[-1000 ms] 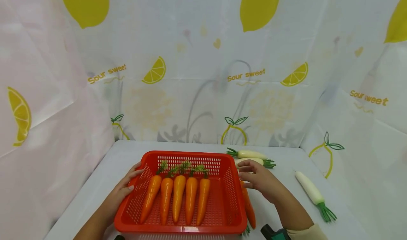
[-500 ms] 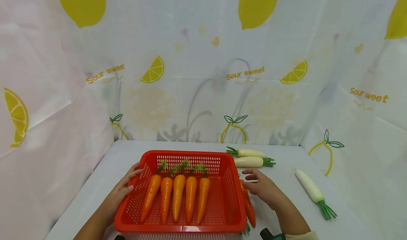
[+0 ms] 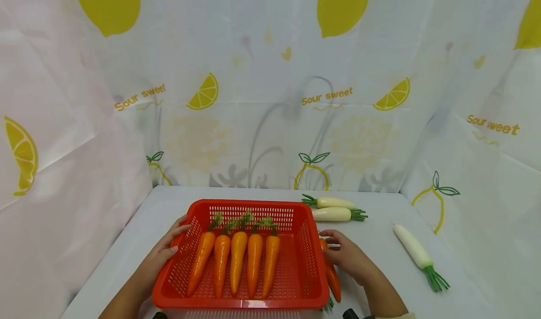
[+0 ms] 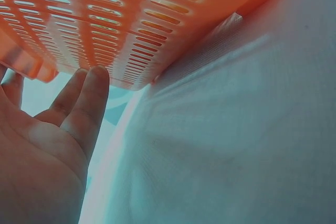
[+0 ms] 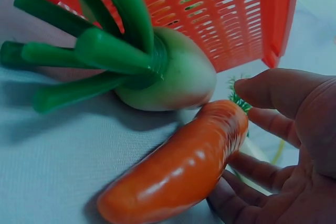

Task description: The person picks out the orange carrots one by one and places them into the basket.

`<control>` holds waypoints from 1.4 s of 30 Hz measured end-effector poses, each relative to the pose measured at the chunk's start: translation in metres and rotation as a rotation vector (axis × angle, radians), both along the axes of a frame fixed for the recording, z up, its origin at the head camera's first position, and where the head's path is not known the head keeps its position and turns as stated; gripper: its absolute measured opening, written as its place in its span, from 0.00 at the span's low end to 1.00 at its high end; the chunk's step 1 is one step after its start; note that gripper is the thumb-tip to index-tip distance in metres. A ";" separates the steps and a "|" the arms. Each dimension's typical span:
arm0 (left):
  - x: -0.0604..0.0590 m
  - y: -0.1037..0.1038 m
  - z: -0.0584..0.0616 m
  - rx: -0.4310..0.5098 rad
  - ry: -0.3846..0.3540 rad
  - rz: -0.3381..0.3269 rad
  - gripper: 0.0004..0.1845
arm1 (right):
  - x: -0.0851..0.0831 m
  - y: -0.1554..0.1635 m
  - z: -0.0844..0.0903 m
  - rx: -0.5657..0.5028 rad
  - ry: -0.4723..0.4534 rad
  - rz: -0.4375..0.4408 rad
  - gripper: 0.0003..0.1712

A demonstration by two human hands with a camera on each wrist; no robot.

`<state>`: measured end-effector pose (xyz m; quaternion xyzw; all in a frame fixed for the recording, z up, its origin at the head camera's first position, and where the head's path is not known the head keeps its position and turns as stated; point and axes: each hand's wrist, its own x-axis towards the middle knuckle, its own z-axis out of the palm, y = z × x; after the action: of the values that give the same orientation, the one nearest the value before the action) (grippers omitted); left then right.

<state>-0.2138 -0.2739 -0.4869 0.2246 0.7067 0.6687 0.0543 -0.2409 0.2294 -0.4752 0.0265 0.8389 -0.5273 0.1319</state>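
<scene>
A red perforated basket [image 3: 296, 267] stands on the table with several orange carrots [image 3: 238, 262] lying side by side inside it. My left hand [image 3: 156, 258] rests on the basket's left rim, and the left wrist view shows straight fingers touching its slotted outer wall [image 4: 100, 30]. Outside the right wall lies another carrot [image 3: 334, 279]. My right hand [image 3: 348, 258] is at this carrot's leafy end, thumb and fingers spread on either side, as the right wrist view shows of the carrot [image 5: 178, 166]. Beside it, a white radish [image 5: 184, 72] with green stalks lies against the basket, mostly hidden in the head view.
Two white radishes [image 3: 334, 214] lie behind the basket's right corner. Another white radish [image 3: 412, 246] lies farther right. A white table [image 3: 380, 215] is enclosed by lemon-print cloth walls [image 3: 253, 74].
My right hand has lowered from beside the basket's right rim to the carrot outside it. My left hand stays on the left rim; basket and vegetables have not moved.
</scene>
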 end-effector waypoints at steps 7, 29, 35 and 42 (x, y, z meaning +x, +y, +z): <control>0.001 0.001 0.001 -0.002 -0.007 0.009 0.28 | 0.000 0.002 -0.003 0.040 0.024 -0.032 0.31; 0.001 0.001 0.000 0.011 0.002 0.000 0.28 | 0.005 -0.001 -0.010 0.073 0.009 -0.029 0.37; 0.000 0.001 0.000 0.020 -0.002 -0.005 0.28 | 0.006 -0.001 -0.013 0.060 0.015 -0.012 0.37; 0.000 0.001 -0.001 0.028 -0.004 -0.010 0.28 | 0.005 0.001 -0.015 0.060 0.024 -0.003 0.36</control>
<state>-0.2135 -0.2729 -0.4874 0.2276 0.6958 0.6789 0.0562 -0.2360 0.2300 -0.4901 0.0254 0.8560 -0.5022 0.1204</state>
